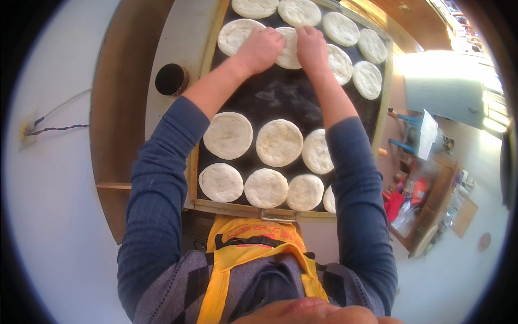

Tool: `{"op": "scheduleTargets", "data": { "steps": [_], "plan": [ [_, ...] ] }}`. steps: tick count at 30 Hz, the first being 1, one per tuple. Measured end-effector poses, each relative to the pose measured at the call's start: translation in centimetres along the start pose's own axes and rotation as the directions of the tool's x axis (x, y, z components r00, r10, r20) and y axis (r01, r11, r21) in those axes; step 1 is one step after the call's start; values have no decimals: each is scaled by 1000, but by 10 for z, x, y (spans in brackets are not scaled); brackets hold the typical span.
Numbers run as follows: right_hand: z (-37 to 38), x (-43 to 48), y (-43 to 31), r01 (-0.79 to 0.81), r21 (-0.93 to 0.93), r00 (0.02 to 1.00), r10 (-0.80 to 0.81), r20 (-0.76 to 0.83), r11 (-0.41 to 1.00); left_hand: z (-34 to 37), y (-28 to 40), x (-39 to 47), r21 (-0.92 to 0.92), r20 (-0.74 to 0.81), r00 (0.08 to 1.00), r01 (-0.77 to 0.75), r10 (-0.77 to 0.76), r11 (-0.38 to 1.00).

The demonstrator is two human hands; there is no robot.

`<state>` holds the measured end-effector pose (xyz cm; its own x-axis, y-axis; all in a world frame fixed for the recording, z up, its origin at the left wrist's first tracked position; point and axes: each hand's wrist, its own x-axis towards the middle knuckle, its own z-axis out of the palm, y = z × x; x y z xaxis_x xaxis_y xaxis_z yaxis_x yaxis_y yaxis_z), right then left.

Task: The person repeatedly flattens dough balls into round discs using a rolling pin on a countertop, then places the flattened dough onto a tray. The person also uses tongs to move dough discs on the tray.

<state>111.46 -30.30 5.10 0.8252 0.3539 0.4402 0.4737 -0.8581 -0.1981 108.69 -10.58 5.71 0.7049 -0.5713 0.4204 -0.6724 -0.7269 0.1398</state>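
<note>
Round flat pieces of dough lie in rows on a dark griddle plate (275,95) with a raised metal rim. In the second row from the back, my left hand (263,48) is at the left edge of one dough round (288,50), its fingers curled down. At that round's right edge is my right hand (311,48), fingers bent and close together. The fingertips are partly hidden, so how firmly they hold the dough cannot be told. Left of my left hand lies another round (234,36). Nearer my body are two more rows, with a large round (279,142) in the middle.
A dark round container (172,79) stands left of the griddle. A metal handle (279,218) sticks out from its front rim. On the right are a blue stool (408,131) with a white sheet-like thing, a wooden cabinet (433,202) with bags, and a grey cabinet (443,91).
</note>
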Motion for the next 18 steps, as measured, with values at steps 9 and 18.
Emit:
{"op": "scheduleTargets", "data": {
  "steps": [9, 18],
  "plan": [
    [1, 4, 13, -70, -55, 997, 72, 29, 996, 16, 74, -25, 60, 174, 961, 210, -217, 976],
    [-7, 4, 26, -148, 192, 989, 141, 49, 970, 16, 66, -18, -30, 251, 958, 154, -141, 988]
  ]
}}
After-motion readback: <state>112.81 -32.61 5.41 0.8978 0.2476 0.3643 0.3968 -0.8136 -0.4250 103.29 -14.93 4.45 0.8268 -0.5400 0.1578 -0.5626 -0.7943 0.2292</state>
